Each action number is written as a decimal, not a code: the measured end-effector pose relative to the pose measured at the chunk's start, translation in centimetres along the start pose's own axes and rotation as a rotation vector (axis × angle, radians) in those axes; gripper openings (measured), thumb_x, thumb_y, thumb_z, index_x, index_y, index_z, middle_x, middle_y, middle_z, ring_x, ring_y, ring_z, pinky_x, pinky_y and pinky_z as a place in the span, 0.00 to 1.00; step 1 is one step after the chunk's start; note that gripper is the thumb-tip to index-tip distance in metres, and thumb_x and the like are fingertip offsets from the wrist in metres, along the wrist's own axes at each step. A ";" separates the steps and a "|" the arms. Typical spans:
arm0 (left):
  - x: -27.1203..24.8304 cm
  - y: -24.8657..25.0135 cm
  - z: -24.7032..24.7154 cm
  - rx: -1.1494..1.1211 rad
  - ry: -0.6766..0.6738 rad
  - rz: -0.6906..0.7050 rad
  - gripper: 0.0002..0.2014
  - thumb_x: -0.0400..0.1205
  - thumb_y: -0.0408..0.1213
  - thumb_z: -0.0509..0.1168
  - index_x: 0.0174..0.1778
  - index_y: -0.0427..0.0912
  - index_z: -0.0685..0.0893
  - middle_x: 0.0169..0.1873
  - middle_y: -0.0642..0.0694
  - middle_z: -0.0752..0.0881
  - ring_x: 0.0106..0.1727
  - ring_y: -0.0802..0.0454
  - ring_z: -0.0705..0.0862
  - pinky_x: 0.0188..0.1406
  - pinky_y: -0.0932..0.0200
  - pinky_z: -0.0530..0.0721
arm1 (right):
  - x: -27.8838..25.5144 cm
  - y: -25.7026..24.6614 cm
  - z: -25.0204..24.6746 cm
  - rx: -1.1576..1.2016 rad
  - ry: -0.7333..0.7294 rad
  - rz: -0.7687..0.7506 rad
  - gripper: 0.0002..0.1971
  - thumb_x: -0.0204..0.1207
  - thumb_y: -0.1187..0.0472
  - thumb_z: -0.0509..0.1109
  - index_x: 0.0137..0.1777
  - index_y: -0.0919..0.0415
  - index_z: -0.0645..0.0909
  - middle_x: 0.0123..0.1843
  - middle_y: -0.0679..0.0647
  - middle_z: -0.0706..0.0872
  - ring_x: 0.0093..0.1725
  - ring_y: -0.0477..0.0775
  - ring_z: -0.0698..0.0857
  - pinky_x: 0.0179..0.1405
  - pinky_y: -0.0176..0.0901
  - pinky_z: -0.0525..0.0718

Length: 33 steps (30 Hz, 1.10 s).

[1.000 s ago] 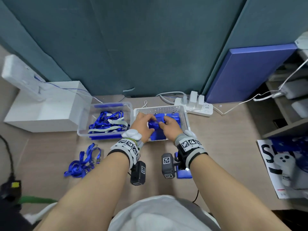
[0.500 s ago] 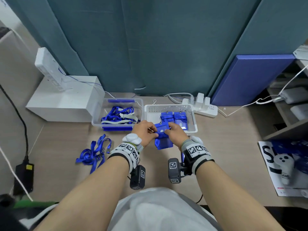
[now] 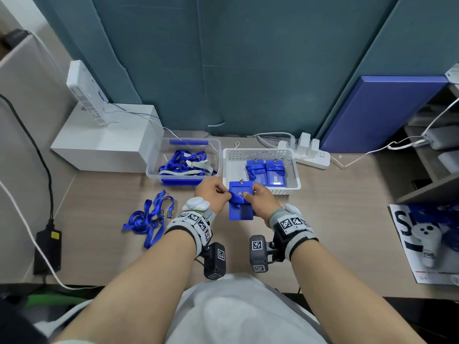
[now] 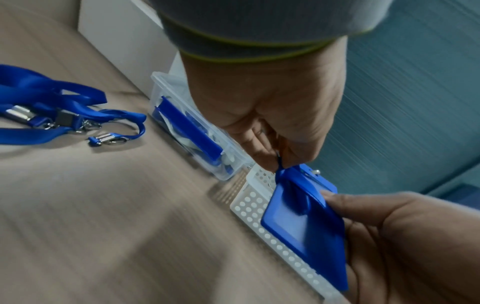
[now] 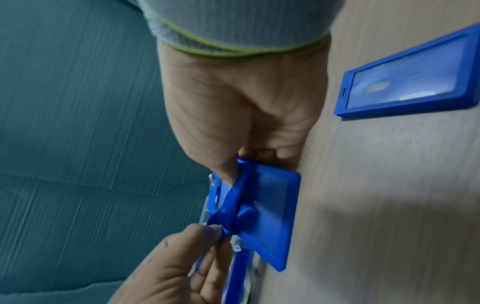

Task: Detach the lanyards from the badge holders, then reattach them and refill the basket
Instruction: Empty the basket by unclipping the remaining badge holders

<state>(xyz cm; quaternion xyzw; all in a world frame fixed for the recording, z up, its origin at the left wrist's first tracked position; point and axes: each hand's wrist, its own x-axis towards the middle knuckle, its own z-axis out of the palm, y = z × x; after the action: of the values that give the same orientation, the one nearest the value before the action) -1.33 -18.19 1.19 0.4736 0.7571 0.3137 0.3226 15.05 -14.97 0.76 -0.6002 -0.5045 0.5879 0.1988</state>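
beside the white basket (image 3: 260, 152), loose lanyards (image 3: 149, 219) lie left of both hands.

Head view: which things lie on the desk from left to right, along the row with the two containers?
White box → clear bin of lanyards → white basket → power strip.

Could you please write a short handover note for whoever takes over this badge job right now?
Left hand: pinches the blue lanyard wrapped round the held badge holder.
Right hand: grips that holder, just in front of the white basket.
Two wrapped badge holders lie in the basket. Loose lanyards lie on the desk; one bare holder lies near the right wrist.
Done: some lanyards detached.
Left: unwrap and unclip this one, empty the basket, reattach, refill.
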 end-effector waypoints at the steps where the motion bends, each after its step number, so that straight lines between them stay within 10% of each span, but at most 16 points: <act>1: 0.0 0.0 -0.1 -0.018 0.010 -0.025 0.11 0.69 0.32 0.76 0.29 0.51 0.82 0.41 0.50 0.86 0.39 0.49 0.87 0.36 0.61 0.81 | 0.0 -0.1 0.1 0.030 0.004 0.012 0.09 0.83 0.60 0.71 0.42 0.55 0.76 0.49 0.62 0.89 0.44 0.60 0.85 0.44 0.51 0.81; 8: -0.3 0.0 -0.9 0.210 -0.145 0.235 0.05 0.76 0.35 0.76 0.44 0.49 0.91 0.52 0.53 0.79 0.43 0.53 0.83 0.48 0.59 0.83 | 0.1 -0.5 0.4 -0.086 0.011 -0.031 0.08 0.83 0.60 0.72 0.44 0.54 0.77 0.45 0.54 0.85 0.44 0.57 0.83 0.43 0.49 0.81; 14: 0.5 0.4 -0.8 0.051 0.050 0.022 0.03 0.82 0.32 0.70 0.43 0.41 0.87 0.53 0.48 0.82 0.45 0.52 0.83 0.46 0.62 0.75 | 0.8 -0.7 0.8 -0.006 -0.021 -0.017 0.05 0.81 0.57 0.73 0.50 0.56 0.80 0.55 0.64 0.90 0.55 0.67 0.90 0.55 0.66 0.88; 20: 1.4 -0.1 -0.7 -0.201 0.129 -0.170 0.10 0.86 0.30 0.56 0.46 0.52 0.72 0.42 0.43 0.86 0.39 0.43 0.87 0.44 0.41 0.91 | 1.4 -1.6 0.6 0.119 -0.040 0.001 0.04 0.83 0.61 0.72 0.54 0.57 0.81 0.56 0.61 0.91 0.56 0.65 0.91 0.56 0.71 0.90; 23: 1.5 0.1 -1.1 -0.219 0.058 -0.140 0.20 0.80 0.19 0.49 0.51 0.51 0.72 0.36 0.40 0.80 0.30 0.44 0.79 0.27 0.54 0.85 | 1.5 -2.0 0.4 0.223 -0.046 0.022 0.04 0.85 0.65 0.69 0.56 0.58 0.80 0.57 0.59 0.89 0.57 0.62 0.90 0.54 0.67 0.91; 30: 1.4 -0.5 -0.8 0.045 -0.193 -0.167 0.12 0.80 0.31 0.64 0.46 0.41 0.94 0.48 0.41 0.88 0.51 0.39 0.84 0.47 0.56 0.79 | 2.4 -2.2 -0.8 0.306 0.077 -0.007 0.10 0.85 0.67 0.66 0.65 0.63 0.80 0.57 0.57 0.88 0.46 0.54 0.89 0.39 0.44 0.89; 33: 1.3 -1.0 -0.4 0.072 -0.267 -0.074 0.10 0.78 0.40 0.70 0.29 0.48 0.88 0.31 0.47 0.84 0.41 0.48 0.83 0.36 0.61 0.74 | 2.8 -1.9 -1.1 0.387 0.109 0.016 0.05 0.85 0.67 0.67 0.59 0.63 0.80 0.48 0.57 0.88 0.39 0.56 0.87 0.42 0.50 0.91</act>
<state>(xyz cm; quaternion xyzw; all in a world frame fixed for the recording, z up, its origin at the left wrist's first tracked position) -2.58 -17.38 0.37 0.4942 0.7351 0.2086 0.4146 14.80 -11.48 1.19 -0.5858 -0.3657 0.6421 0.3328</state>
